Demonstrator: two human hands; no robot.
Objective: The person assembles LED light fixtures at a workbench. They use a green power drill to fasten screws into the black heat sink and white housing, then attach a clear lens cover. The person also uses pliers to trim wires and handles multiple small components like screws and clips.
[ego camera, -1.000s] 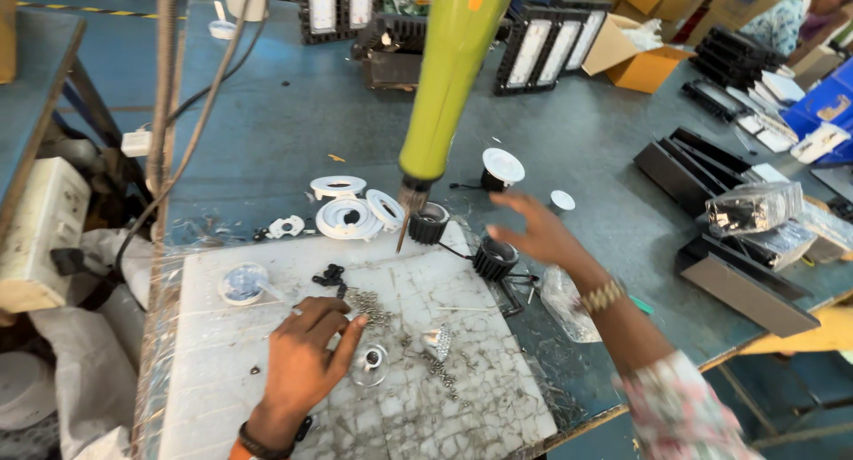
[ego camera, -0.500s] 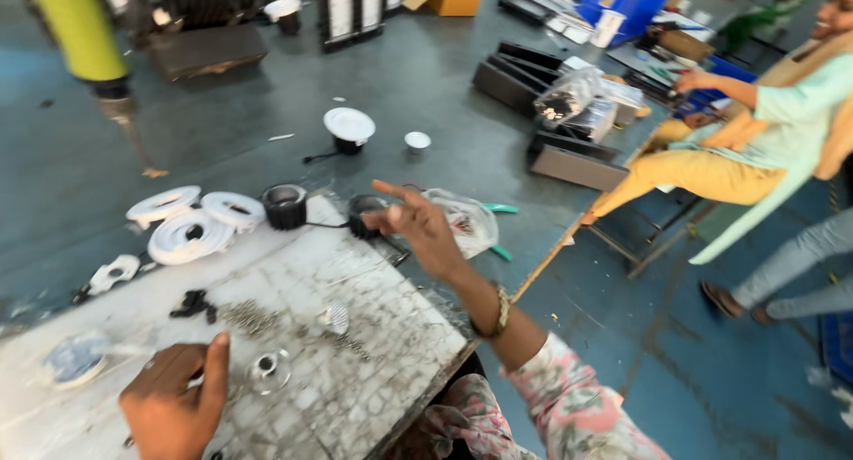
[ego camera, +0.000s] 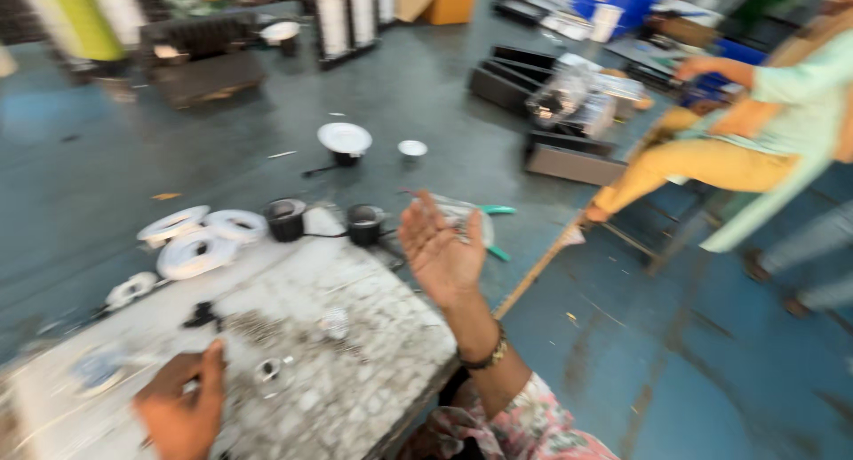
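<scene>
My right hand [ego camera: 440, 251] is raised above the right edge of the worn white board [ego camera: 355, 398], palm up, fingers spread, holding nothing. A bracelet sits on its wrist. My left hand [ego camera: 182, 407] rests on the board at the lower left, fingers curled; whether it holds anything is unclear in the blur. A small silver ring part [ego camera: 271, 371] lies just right of it. Two black cup-shaped housings [ego camera: 364, 224] stand on the grey table [ego camera: 400, 96] beyond my right hand.
White round rings [ego camera: 200, 238] lie at the left. A white lamp disc [ego camera: 345, 138] and small cap sit farther back. Green-handled pliers [ego camera: 496, 231] lie near the table edge. A seated person [ego camera: 755, 131] is at the right. Black trays [ego camera: 524, 73] and boxes stand behind.
The view has swung right and lower. My right hand lifted off the parts and turned palm up. The yellow-green hanging tool moved out to the upper left.
</scene>
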